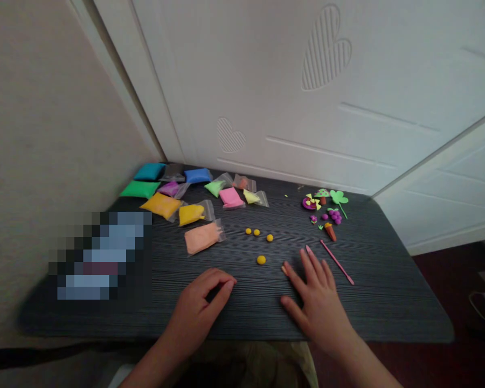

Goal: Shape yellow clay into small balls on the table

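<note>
My left hand (200, 302) rests at the table's front with its fingers curled and the thumb tip close to the index finger; what they hold, if anything, is hidden. Spread flat on the table, my right hand (321, 302) has its fingers apart. A small orange-yellow patch shows at its index fingertip, and I cannot tell whether it is clay. Between and beyond the hands lie small yellow clay balls: a larger one (261, 260) nearest, then another (270, 237) and two smaller ones (253, 232). To the right of my right hand lies a pink modelling tool (337, 262).
Bags of coloured clay, including orange (160, 205), peach (203, 237) and pink (231, 198), fill the back left. Clay pieces stand back right: purple grapes (335, 216), a green clover (339, 197), a brown cone (330, 232). A blurred patch (109, 253) covers the left side.
</note>
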A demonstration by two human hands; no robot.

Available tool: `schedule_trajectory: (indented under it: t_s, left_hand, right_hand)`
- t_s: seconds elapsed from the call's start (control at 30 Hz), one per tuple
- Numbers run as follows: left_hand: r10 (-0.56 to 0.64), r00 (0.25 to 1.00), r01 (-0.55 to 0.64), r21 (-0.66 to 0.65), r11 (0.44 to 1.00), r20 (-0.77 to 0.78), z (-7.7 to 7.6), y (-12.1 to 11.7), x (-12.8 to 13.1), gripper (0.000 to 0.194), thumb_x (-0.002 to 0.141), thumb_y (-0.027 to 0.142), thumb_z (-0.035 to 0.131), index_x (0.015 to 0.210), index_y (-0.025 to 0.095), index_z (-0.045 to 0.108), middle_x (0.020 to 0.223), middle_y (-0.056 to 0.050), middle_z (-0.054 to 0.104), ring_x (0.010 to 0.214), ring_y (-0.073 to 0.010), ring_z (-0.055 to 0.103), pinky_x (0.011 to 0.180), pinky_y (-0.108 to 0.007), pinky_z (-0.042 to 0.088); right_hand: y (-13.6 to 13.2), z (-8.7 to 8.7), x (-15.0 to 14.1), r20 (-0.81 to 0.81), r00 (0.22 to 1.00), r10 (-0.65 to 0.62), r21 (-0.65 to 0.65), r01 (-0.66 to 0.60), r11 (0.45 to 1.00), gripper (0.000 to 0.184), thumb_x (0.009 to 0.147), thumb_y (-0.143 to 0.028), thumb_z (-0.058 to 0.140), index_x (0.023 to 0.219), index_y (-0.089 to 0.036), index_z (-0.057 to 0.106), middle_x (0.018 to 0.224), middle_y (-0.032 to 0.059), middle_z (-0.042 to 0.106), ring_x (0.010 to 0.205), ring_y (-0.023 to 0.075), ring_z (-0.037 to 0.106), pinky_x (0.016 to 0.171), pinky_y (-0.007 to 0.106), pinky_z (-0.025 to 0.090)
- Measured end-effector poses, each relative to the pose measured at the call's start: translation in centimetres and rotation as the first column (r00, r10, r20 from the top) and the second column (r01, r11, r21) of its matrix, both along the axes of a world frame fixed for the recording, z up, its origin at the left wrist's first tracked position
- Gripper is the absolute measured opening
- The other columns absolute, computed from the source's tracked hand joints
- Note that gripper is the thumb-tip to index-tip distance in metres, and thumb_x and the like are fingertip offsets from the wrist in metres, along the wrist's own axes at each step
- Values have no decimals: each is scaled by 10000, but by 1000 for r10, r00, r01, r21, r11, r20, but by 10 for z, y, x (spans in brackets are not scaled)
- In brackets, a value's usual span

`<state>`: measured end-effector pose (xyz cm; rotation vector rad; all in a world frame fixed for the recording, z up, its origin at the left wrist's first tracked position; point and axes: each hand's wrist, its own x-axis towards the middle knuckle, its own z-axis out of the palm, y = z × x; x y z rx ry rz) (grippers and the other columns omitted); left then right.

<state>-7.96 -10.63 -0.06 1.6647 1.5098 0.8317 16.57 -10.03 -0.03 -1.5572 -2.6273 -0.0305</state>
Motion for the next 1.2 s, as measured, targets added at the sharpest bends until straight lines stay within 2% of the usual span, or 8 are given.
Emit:
schedule_trajectory:
  t_s: [0.17,0.3,0.4,0.53,0.67,0.83,1.03,1.2]
  left_hand:
    - [10,1000,-10,-8,1000,21,1,0,1,182,848,309,452,800,209,597,832,-8,615,823,-143,565,760,-255,422]
    - [13,999,-12,-8,1000,48,0,0,1,172,844,296,462,795,206,600,824,-6,614,819,-139,561,758,-250,411]
    - [26,997,-26,-12,1000,71,2,-1,2,175,846,287,459,793,198,600,823,-12,610,812,-139,556,755,-251,405]
    - [39,995,-40,2,999,92,6,-6,4,198,855,277,442,775,182,597,780,-16,598,779,-135,549,734,-249,400]
    - [76,992,-77,7,997,99,6,-9,4,202,856,269,441,768,174,596,775,-23,593,779,-135,545,729,-249,395]
    - [103,987,-105,8,994,126,6,-11,3,201,853,259,445,757,172,598,765,-29,594,772,-140,546,725,-252,394]
    - [103,985,-104,-3,995,137,5,-9,2,190,851,254,451,760,175,598,776,-27,602,777,-141,552,719,-249,399]
    - [103,988,-104,2,995,112,6,-9,3,179,851,247,454,772,175,597,789,-24,603,792,-137,552,740,-252,397]
  right_hand:
    - [-2,-2,-2,14,996,85,-31,-84,996,631,793,-557,416,1349,-280,304,1471,95,146,1326,325,138,1016,565,185]
    - [-2,-1,-4,42,999,-20,23,19,1000,562,824,-503,395,1332,-268,343,1469,126,125,1330,340,100,1006,582,176]
    - [-2,-4,-4,56,993,99,3,-100,995,617,803,-558,387,1349,-283,303,1467,111,147,1326,328,140,1008,569,197]
    - [-3,-16,1,27,1000,-5,142,1,990,569,795,-505,445,1307,-264,391,1459,139,161,1310,375,158,965,594,241]
    - [-3,-31,5,21,981,194,213,-194,958,649,751,-568,460,1319,-269,370,1425,129,272,1276,362,263,938,572,303]
    - [0,-34,6,4,995,103,257,-100,961,625,747,-529,486,1304,-259,398,1417,154,275,1272,374,269,912,568,335]
    - [1,-34,2,-4,1000,29,233,-27,972,602,752,-518,486,1298,-280,402,1447,144,200,1286,378,233,931,576,307]
    - [-2,-29,1,-21,996,91,154,-87,984,599,767,-532,463,1310,-295,377,1467,116,147,1292,356,234,969,564,267]
